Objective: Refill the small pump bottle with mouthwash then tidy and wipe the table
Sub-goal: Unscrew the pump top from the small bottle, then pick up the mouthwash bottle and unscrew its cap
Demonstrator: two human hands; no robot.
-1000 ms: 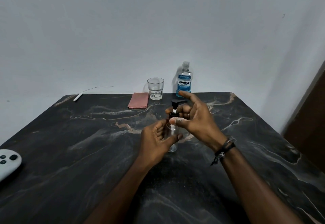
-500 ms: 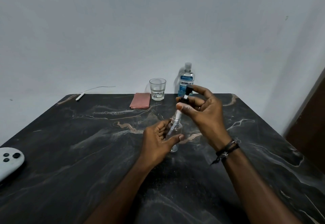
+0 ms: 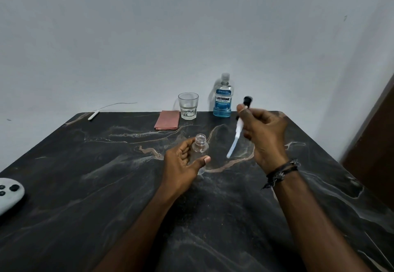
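Observation:
A small clear bottle [image 3: 199, 149] stands upright on the dark marble table [image 3: 106, 175] with its neck open. My left hand [image 3: 181, 165] holds it around the body. My right hand [image 3: 264, 135] grips the black pump head with its white dip tube [image 3: 236, 135], held in the air to the right of the bottle, tube slanting down-left. The mouthwash bottle [image 3: 222, 98], blue liquid low inside and capped, stands at the table's far edge. A folded pink cloth [image 3: 167, 119] lies at the far edge, left of it.
A clear drinking glass [image 3: 188, 105] stands between the cloth and the mouthwash. A white cable tip [image 3: 93, 115] lies at the far left corner. A pale game controller [image 3: 9, 195] rests at the left edge. A brown door [image 3: 375, 143] is at right.
My right hand unscrewed the pump, lifted it out of the small bottle and carried it to the right. My left hand kept hold of the bottle.

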